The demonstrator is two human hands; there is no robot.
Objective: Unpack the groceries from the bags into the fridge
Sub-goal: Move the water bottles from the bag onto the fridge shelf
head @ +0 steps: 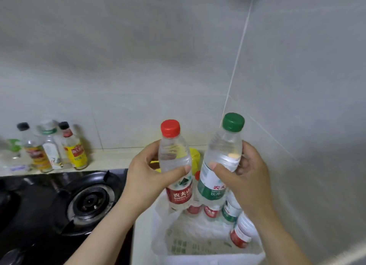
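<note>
Nongfu water labels, two bottles readable
The red-capped bottle (179, 194) carries a red label with white "农夫山" and, beneath it, small Latin letters starting "NONGFU"; the green-capped bottle (213, 185) shows red "农夫" on white above white "饮用" on green. Print on the yellow-labelled bottle (77, 155) on the bench (111, 160) and on the white bag (144, 241) is too blurred to read

Counter (111, 160): black gas hob (89, 201) left, condiment bottles (75, 152) against wall, white bag (158, 235) right.

A red-capped water bottle (179, 193) and a green-capped bottle (225, 146) are held roughly upright above the white bag (150, 235).
</note>
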